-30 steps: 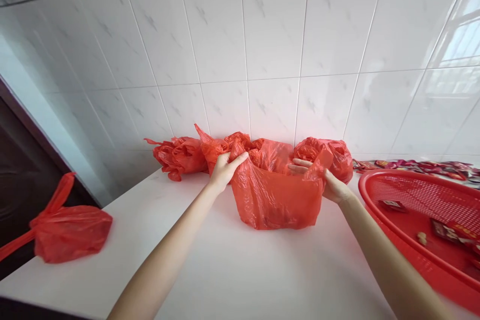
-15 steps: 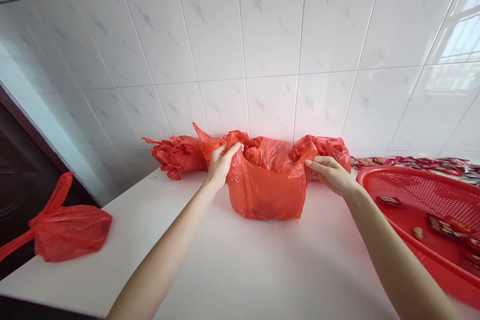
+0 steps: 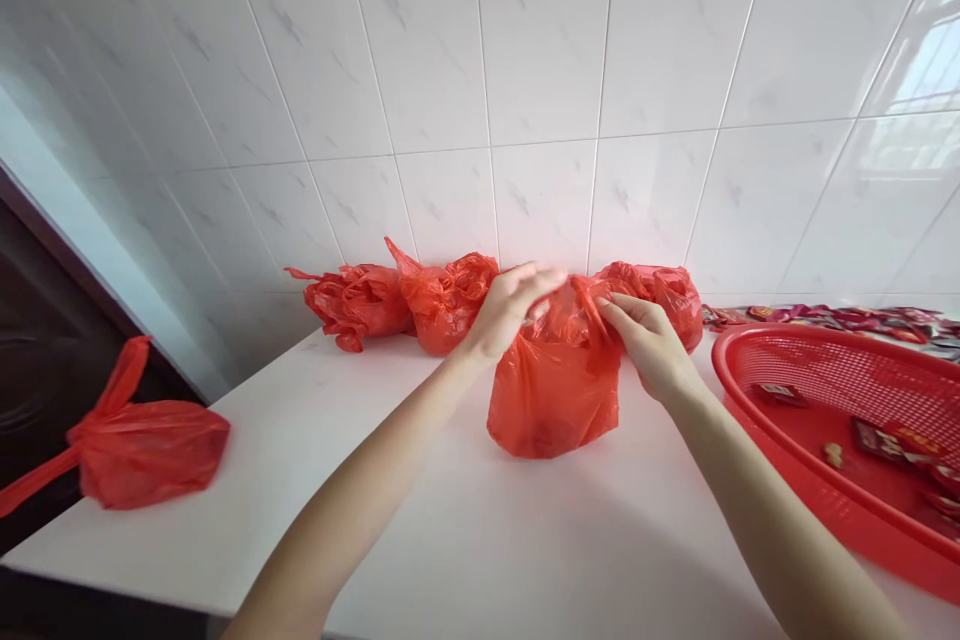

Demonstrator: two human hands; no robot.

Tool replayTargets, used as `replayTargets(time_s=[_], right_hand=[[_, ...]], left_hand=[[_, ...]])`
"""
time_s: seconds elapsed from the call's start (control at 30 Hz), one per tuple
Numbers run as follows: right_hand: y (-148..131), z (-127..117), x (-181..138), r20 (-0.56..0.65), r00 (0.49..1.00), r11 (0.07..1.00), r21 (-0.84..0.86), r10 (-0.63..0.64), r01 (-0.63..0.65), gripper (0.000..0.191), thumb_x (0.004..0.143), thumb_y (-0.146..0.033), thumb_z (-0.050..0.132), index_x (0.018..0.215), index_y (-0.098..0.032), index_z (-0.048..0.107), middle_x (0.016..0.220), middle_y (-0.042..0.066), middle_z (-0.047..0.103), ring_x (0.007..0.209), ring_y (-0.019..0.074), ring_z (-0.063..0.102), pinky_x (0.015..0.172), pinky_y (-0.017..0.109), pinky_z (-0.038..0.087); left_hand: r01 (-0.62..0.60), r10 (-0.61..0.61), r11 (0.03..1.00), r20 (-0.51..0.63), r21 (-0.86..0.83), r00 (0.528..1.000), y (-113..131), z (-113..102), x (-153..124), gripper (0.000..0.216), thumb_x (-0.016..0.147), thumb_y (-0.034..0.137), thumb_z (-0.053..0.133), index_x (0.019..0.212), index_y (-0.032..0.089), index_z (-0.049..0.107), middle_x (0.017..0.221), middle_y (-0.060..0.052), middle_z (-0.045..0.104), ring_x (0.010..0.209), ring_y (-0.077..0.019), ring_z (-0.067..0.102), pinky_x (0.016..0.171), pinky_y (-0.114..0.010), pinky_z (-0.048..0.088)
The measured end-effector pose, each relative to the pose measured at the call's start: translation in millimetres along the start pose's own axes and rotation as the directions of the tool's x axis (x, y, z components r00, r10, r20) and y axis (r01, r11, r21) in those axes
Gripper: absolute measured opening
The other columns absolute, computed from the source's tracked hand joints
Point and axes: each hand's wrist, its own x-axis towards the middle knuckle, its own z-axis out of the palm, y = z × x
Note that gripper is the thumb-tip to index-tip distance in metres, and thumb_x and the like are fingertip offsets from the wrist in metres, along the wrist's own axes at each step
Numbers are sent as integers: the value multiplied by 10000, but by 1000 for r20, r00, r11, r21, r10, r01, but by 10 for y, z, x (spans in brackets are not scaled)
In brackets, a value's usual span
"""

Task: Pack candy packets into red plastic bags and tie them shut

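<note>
Here both of my hands meet at the top of a red plastic bag (image 3: pixel 555 400) that stands on the white worktop (image 3: pixel 450 530), a little in front of the tiled wall (image 3: pixel 540 70). My left hand (image 3: pixel 514 308) comes over from the left with its fingers pressed together around the bunched plastic at the bag's mouth. My right hand (image 3: pixel 649 345) is just beside it, fingertips pinching the gathered plastic on the right side of the same mouth. The two hands are close, almost touching, with the crumpled top of the bag between them. The bag's lower part bulges and rests flat on the worktop; something dark shows faintly through the plastic, but I cannot tell what it is.

Behind the bag, against the wall, lies a row of tied red bags: one at the far left (image 3: pixel 358 302), one next to it (image 3: pixel 444 300) just behind my left hand, and one (image 3: pixel 664 288) behind my right hand. Another tied red bag (image 3: pixel 146 445) sits well apart at the left edge of the worktop, its long handle trailing off the side. To my right is a large red mesh basket (image 3: pixel 731 375) with a few small wrappers (image 3: pixel 889 440) lying in it. More wrappers (image 3: pixel 825 317) are strewn along the wall behind the basket.
</note>
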Motion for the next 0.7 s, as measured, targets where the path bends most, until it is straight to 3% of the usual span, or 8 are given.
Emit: replayTargets(time_s=[0.07, 0.13, 0.27, 0.43, 0.5, 0.57, 0.7], right_hand=[[-21, 46, -35, 4, 999, 997, -63, -35, 35, 448, 839, -555, 699, 610, -211, 525, 567, -31, 496, 547, 122, 435, 493, 262, 328], [-44, 44, -51, 47, 997, 998, -43, -54, 56, 411, 854, -561, 684, 669, -205, 594, 607, -16, 551, 594, 142, 497, 532, 269, 387], [-88, -80, -38, 195, 979, 997, 63, -52, 40, 384, 893, -581, 648, 915, -205, 724, 846, 39, 712, 836, 208, 645, 733, 314, 504], [-75, -169, -4, 497, 867, 996, 65, 27, -69, 366, 850, -519, 745, 1035, -205, 776, 1045, 77, 773, 1010, 267, 697, 914, 396, 520], [-40, -137, 11, 490, 870, 984, 131, 45, -124, 341, 820, -487, 781, 1003, -199, 788, 1024, 86, 784, 982, 278, 716, 908, 418, 534], [2, -101, 30, 398, 917, 954, 259, 36, -150, 331, 802, -488, 783, 977, -208, 793, 1013, 90, 791, 1003, 293, 717, 907, 428, 543], [64, -109, 73, 222, 975, 898, 430, 0, -98, 336, 811, -534, 703, 911, -226, 791, 998, 90, 791, 1133, 332, 675, 944, 437, 539]], left_hand=[[-13, 9, 997, 56, 72, 998, 24, 104, 0, 278, 770, 430, 766, 906, 191, 728, 686, 18, 579, 622, -110, 498, 585, -244, 363], [-36, 28, 994, 82, 104, 996, 45, 169, 12, 241, 768, 402, 788, 848, 185, 722, 762, -2, 629, 705, -126, 551, 647, -251, 407], [1, 0, 1000, -21, 23, 1000, 102, 191, 71, 284, 794, 351, 743, 626, 176, 598, 593, 36, 503, 542, -85, 434, 523, -241, 331], [58, -63, 997, -120, -52, 991, 160, 150, 128, 327, 792, 282, 699, 542, 167, 523, 560, 33, 486, 444, -41, 313, 466, -242, 268], [45, -56, 996, -154, -74, 986, 162, 118, 140, 284, 773, 293, 703, 570, 166, 548, 568, 29, 502, 433, -36, 295, 453, -242, 243], [9, -30, 993, -188, -114, 982, 163, 62, 150, 197, 738, 323, 712, 666, 167, 616, 588, 27, 532, 425, -36, 277, 439, -243, 207], [-59, 4, 968, -220, -245, 976, 154, -107, 158, 281, 712, 392, 642, 862, 158, 683, 617, 2, 596, 411, -47, 256, 432, -248, 196]])
